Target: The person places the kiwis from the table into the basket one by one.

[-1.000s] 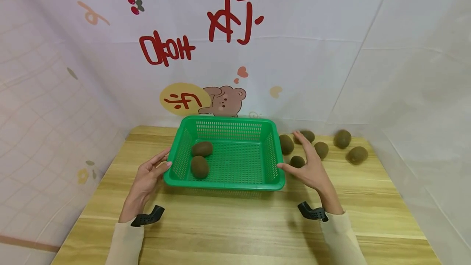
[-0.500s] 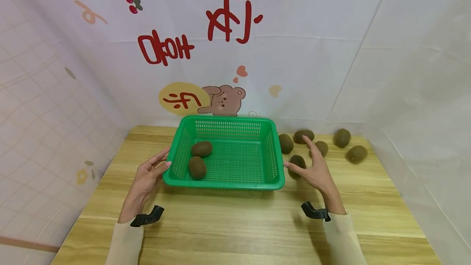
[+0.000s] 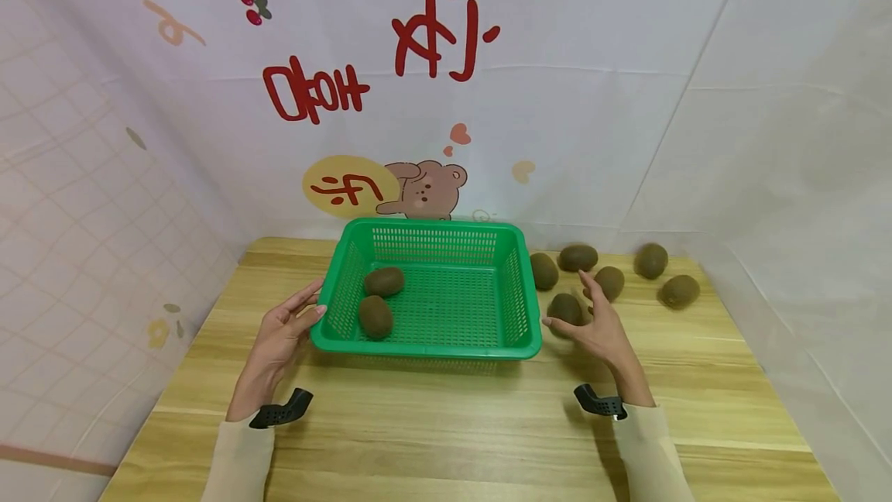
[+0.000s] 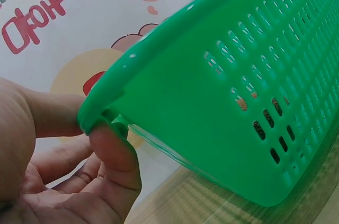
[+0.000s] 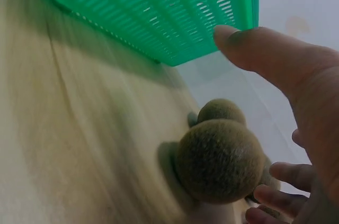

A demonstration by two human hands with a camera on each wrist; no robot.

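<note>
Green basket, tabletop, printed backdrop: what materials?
Basket: likely molded plastic, semi-gloss; rim highlights, uniform color, regular slots.
Tabletop: wood or wood-look laminate, satin; grain streaks show, can't tell which.
Backdrop: probably fabric or thin sheeting, mostly matte; visible creases.

**Camera setup: one head, two wrists**

We get the head view from above, facing forward and down, farthest back: green slotted plastic basket, left hand, right hand, wooden tabletop, printed cloth backdrop. Left wrist view: very close, tilted, low at the basket's outside; shares basket, left hand and backdrop print with head. Right wrist view: close, strongly tilted; shares right hand, basket and kiwifruit with head.
</note>
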